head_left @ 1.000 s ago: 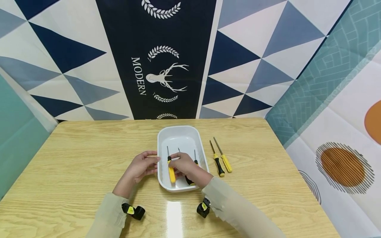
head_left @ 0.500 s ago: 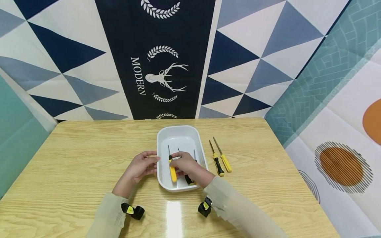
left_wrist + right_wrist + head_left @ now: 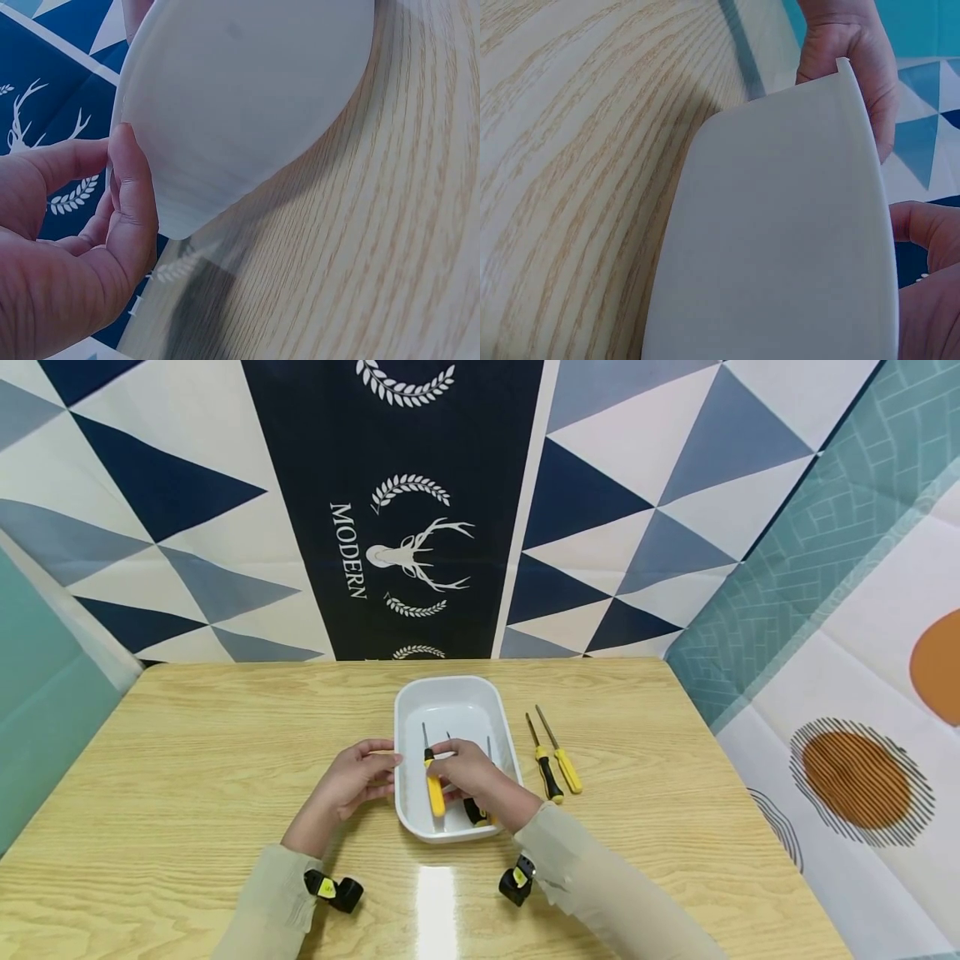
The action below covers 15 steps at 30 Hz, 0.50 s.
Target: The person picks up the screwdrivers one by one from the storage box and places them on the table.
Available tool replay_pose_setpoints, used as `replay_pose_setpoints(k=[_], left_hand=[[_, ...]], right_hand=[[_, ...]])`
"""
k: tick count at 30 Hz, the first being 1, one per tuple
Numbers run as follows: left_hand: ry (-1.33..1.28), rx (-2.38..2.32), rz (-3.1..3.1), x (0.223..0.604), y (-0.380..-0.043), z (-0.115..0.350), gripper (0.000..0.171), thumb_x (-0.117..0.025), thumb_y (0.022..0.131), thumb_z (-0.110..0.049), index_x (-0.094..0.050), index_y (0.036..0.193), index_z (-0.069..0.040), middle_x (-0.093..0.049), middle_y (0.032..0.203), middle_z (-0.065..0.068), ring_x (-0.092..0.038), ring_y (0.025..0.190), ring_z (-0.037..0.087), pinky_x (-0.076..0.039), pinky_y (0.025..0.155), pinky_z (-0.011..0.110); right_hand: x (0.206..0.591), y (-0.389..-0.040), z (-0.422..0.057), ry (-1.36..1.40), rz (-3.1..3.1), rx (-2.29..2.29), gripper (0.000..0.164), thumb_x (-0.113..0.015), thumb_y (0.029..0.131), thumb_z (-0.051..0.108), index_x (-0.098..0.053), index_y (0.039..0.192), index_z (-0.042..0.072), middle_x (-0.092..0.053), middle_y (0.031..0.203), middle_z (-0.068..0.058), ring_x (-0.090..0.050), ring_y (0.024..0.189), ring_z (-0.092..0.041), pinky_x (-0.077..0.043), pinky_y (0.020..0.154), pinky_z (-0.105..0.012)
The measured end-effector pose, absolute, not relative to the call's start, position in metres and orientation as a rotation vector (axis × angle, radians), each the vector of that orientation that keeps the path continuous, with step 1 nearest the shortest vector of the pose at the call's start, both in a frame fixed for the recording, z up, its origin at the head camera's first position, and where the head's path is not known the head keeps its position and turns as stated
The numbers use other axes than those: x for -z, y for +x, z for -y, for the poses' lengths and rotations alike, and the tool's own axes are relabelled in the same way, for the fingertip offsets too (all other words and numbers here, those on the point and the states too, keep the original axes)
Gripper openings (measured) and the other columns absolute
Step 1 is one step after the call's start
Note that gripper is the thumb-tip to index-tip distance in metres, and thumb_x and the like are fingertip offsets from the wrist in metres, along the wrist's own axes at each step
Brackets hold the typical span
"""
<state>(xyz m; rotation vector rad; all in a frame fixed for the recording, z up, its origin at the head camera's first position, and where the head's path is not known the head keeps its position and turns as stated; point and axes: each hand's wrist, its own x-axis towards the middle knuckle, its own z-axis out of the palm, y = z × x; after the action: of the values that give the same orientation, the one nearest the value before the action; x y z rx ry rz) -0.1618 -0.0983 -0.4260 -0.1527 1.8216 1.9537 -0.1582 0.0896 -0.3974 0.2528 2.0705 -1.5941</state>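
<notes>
A white plastic tray (image 3: 453,703) sits on the table in the head view. At its left rim my left hand (image 3: 360,779) pinches the edge between thumb and fingers; the left wrist view shows this hand (image 3: 97,240) at the rim from outside. Inside the tray, my right hand (image 3: 467,775) holds a yellow-handled screwdriver (image 3: 435,795), its thin shaft pointing away. Under that hand lie other screwdrivers, of which a black handle (image 3: 475,812) and two shaft tips show. In the right wrist view the tray wall (image 3: 772,225) hides what the right hand (image 3: 934,285) holds.
On the table right of the tray lie two more screwdrivers, one with a black and yellow handle (image 3: 551,777) and one with a yellow handle (image 3: 567,772). The wooden table (image 3: 225,735) ends at a patterned cloth backdrop (image 3: 600,527).
The screwdriver in my right hand has shifted very slightly away from me and to the right inside the tray. My left hand stays at the rim.
</notes>
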Motion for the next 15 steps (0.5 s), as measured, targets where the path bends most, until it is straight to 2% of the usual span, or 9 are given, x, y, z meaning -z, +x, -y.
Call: replay_pose_setpoints(k=[15], left_hand=[[-0.157, -1.981, -1.788, 0.427, -0.162, 0.098, 0.047, -0.059, 0.091, -0.012, -0.040, 0.131, 0.003, -0.060, 0.077, -0.001, -0.059, 0.068, 0.008, -0.056, 0.064, 0.021]], right_hand=[[0.393, -0.162, -0.101, 0.242, -2.069, 1.632, 0.047, -0.058, 0.083, 0.006, -0.048, 0.129, 0.002, -0.058, 0.092, -0.009, -0.054, 0.064, -0.015, -0.051, 0.050, -0.023]])
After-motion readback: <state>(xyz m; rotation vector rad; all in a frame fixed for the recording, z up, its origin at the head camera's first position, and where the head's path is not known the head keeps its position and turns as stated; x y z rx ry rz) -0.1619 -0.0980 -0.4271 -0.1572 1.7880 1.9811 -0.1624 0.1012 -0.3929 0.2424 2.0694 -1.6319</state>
